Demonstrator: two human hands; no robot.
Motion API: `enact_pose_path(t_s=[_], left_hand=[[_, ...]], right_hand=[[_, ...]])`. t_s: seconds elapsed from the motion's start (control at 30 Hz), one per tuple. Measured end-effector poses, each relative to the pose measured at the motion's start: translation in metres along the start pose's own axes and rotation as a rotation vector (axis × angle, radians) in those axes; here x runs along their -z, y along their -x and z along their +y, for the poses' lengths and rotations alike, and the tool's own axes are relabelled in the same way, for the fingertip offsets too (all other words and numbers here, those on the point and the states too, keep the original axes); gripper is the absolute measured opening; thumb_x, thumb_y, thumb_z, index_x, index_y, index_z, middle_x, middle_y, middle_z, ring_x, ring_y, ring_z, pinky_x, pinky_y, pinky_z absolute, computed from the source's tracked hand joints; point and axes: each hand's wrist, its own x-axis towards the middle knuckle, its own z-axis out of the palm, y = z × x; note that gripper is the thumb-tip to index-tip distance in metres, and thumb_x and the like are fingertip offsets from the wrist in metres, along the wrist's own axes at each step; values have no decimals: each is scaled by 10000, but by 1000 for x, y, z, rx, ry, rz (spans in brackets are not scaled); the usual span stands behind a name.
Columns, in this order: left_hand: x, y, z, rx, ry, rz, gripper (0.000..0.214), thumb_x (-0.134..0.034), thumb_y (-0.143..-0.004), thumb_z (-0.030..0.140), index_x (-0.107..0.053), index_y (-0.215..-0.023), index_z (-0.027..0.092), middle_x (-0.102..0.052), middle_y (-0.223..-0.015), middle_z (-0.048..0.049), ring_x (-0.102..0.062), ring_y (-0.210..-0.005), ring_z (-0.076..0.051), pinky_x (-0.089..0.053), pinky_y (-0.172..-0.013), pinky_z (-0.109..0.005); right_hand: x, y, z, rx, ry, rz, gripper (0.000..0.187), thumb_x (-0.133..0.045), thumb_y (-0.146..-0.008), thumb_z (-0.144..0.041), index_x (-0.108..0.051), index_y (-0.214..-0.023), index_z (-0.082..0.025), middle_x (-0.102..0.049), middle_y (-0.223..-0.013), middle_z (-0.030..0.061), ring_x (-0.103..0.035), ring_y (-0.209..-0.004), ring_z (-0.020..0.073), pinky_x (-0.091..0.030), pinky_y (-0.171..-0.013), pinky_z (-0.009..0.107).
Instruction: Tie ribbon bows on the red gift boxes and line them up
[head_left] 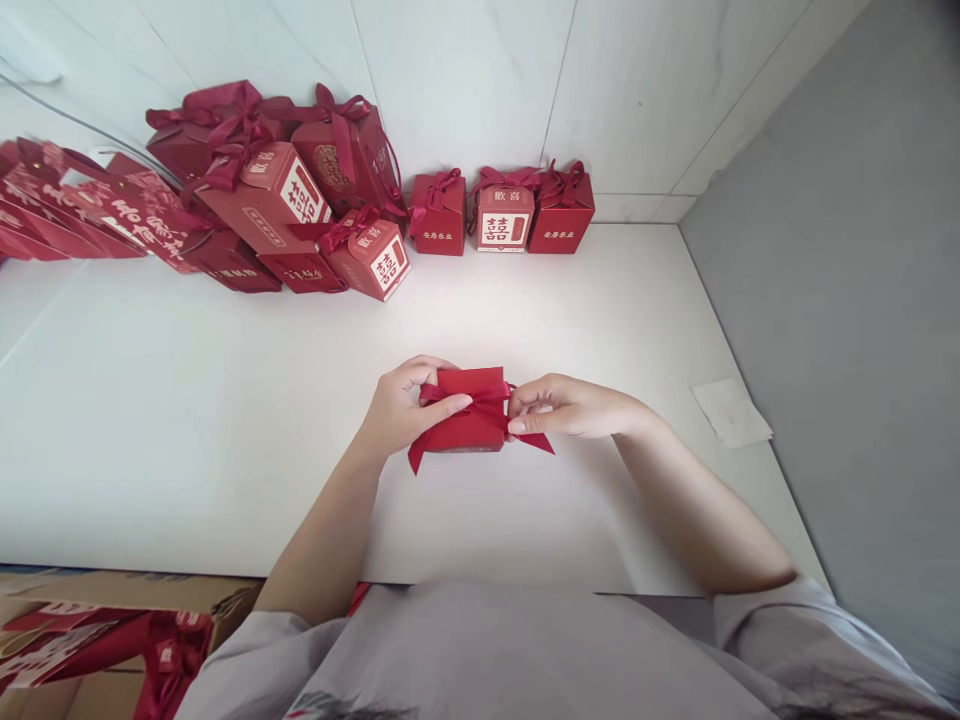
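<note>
A small red gift box is in front of me over the white table, with a dark red ribbon tied in a bow across its top. My left hand is wrapped round the box's left side, its thumb pressed on the knot of the bow. On the right, my right hand pinches the ribbon between thumb and fingers beside the box. One ribbon tail hangs at the box's lower left, and another sticks out below my right fingertips. The box's underside is hidden.
Several finished-looking red boxes with bows stand along the tiled wall, some stacked at the left beside red paper bags. A white paper lies at the table's right edge. A cardboard box with red items is at lower left.
</note>
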Motion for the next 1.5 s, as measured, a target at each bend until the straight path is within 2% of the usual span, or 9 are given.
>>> enact_pose_path(t_s=[0.2,0.37,0.6,0.7,0.87,1.07,1.27,1.4,1.5], left_hand=[[0,0,-3,10,-14,-33,427,-808,-745,365,-467,-571,175,-675,-1109,-61,-657,-926,-196,-536,-783,-315],[0,-2,-5,4,28,-34,423,-813,-738,337,-468,-561,170,-669,-1102,-59,-654,-940,-188,-544,-756,-289],[1,-3,-6,-18,40,-47,324,-828,-729,341,-577,-614,171,-662,-1096,-65,-650,-951,-194,-544,-760,-286],[2,-5,-10,-24,68,-46,356,-799,-766,405,-591,-604,167,-667,-1083,-72,-647,-958,-203,-529,-825,-307],[0,-7,-13,-24,299,-48,561,-558,-910,588,-620,-557,156,-667,-1022,-108,-649,-894,-216,-518,-814,-330],[-5,-5,-14,-3,249,10,405,-621,-905,489,-709,-683,162,-665,-1036,-102,-628,-888,-211,-488,-756,-313],[-19,-6,-25,-89,490,171,531,-545,-955,452,-497,-513,163,-664,-923,-93,-613,-868,-204,-479,-780,-321],[-33,-5,-26,-90,570,253,519,-532,-957,466,-506,-537,163,-648,-933,-89,-590,-798,-188,-483,-731,-320],[-37,-5,-27,-118,567,286,459,-546,-953,451,-528,-593,166,-638,-945,-84,-595,-826,-190,-492,-767,-320]], right_hand=[[-2,0,-1,34,110,16,313,-599,-941,-449,-629,-805,-168,-594,-790,5,-503,-708,133,-401,-673,276],[-3,4,-6,93,161,15,297,-561,-962,-374,-566,-740,-178,-627,-801,14,-510,-693,127,-382,-645,268],[-1,6,-7,56,164,0,257,-552,-938,-284,-502,-702,-195,-612,-763,2,-506,-665,122,-380,-627,256],[0,5,-4,46,131,-9,262,-546,-916,-237,-456,-672,-202,-546,-709,-16,-487,-651,120,-359,-609,252],[2,3,1,58,62,-28,266,-550,-851,-183,-398,-635,-210,-430,-658,-38,-461,-655,126,-290,-583,252],[6,3,3,95,189,-29,185,-543,-743,-102,-422,-647,-204,-481,-773,-22,-474,-752,139,-348,-681,268],[10,10,-3,-10,368,-74,54,-607,-811,-224,-587,-769,-196,-601,-839,-5,-533,-761,158,-394,-694,281],[11,15,-9,-59,382,51,279,-692,-840,-466,-606,-798,-204,-643,-827,-2,-562,-755,170,-412,-699,293],[10,16,-12,5,358,194,336,-702,-836,-527,-607,-821,-205,-659,-855,15,-580,-797,182,-436,-742,309]])
